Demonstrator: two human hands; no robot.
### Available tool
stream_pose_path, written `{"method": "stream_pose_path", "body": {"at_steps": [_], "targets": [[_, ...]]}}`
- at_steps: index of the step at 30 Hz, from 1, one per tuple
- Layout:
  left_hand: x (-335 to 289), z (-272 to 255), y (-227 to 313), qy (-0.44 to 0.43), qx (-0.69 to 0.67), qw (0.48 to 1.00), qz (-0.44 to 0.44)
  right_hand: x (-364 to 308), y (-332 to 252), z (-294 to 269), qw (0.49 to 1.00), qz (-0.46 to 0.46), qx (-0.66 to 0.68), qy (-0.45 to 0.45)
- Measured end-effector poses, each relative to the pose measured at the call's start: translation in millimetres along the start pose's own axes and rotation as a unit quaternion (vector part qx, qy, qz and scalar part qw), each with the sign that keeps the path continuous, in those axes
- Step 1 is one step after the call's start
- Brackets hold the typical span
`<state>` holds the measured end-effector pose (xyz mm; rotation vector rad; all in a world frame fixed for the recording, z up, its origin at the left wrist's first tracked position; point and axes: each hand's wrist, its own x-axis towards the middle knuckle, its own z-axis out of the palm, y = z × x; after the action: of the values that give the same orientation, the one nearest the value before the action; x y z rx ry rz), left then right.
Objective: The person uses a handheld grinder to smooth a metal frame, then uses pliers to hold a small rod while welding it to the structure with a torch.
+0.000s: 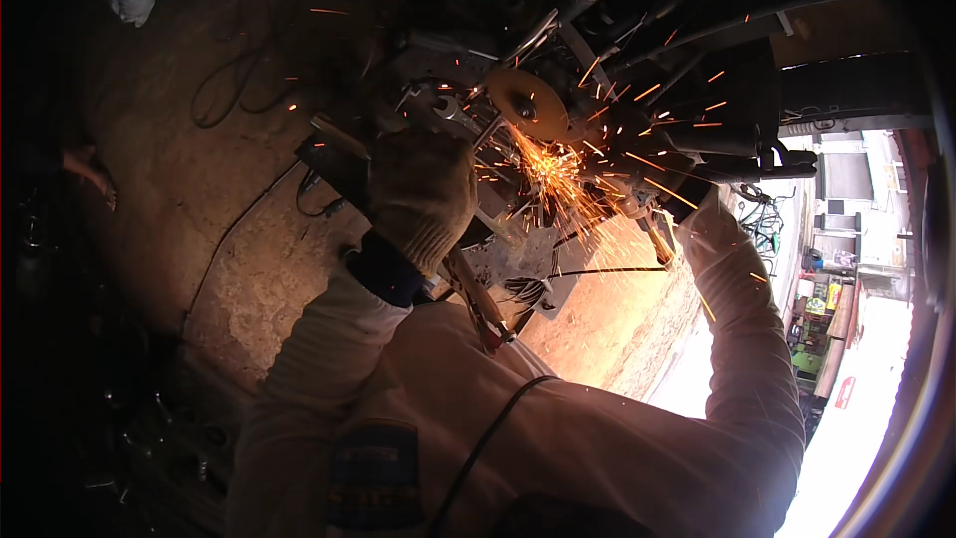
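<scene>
Sparks spray from below a round, tan abrasive disc as a worker in pale long sleeves leans over crowded metalwork in a dim workshop. The disc is at the upper middle of the head view, just beyond and to the right of the worker's left hand, which wears a knitted glove. The back of that hand faces the camera and its fingers fall into shadow, so whether it grips anything cannot be told. What appears to be a metal spanner lies just past the knuckles. The right hand is at the right edge of the shower, partly lost in glare and dark; its hold, too, cannot be made out.

The disc looks thin and stiff, and is probably light but brittle, likelier to crack than bend if twisted. The machine behind it is mostly hidden, but it would presumably be the heavier part, to be held by its body or handle, well away from the rim. Metal near the sparks is likely rigid, hot and sharp-edged, best taken in a glove at the end farthest from the disc.

Nearer the worker, a bar-like tool slants beside a pale metal plate. A dark cord crosses the clothing, and daylight falls on the earthen-coloured floor to the right.
</scene>
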<state>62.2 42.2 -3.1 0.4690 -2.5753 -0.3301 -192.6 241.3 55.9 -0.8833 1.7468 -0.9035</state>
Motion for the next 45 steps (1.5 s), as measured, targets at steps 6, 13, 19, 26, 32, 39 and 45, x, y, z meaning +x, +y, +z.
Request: {"method": "stream_pose_path", "body": {"at_steps": [6,13,19,26,32,39,45], "targets": [[2,-1,3,-0.029,-0.016,0.999,-0.011,4,14,6,0.980,-0.001,0.198,0.009],[6,-7,4,-0.055,-0.003,0.998,-0.015,2,-29,17,0.973,-0.042,-0.218,0.053],[6,-10,2,-0.106,-0.015,0.994,-0.018,-33,-43,36,0.980,-0.004,-0.035,0.197],[5,1,-7,-0.041,0.064,0.996,0.044,-101,-30,58,0.957,0.028,-0.004,0.289],[-18,11,-37,0.028,-0.045,0.990,0.128,-168,-6,115,0.913,0.019,0.153,0.378],[-33,-135,-2,-0.280,-0.587,0.737,0.183,-219,48,186,0.810,-0.062,0.323,0.485],[-73,-125,91,-0.462,-0.545,0.590,0.376,-253,107,206,0.743,-0.139,0.350,0.554]]}}
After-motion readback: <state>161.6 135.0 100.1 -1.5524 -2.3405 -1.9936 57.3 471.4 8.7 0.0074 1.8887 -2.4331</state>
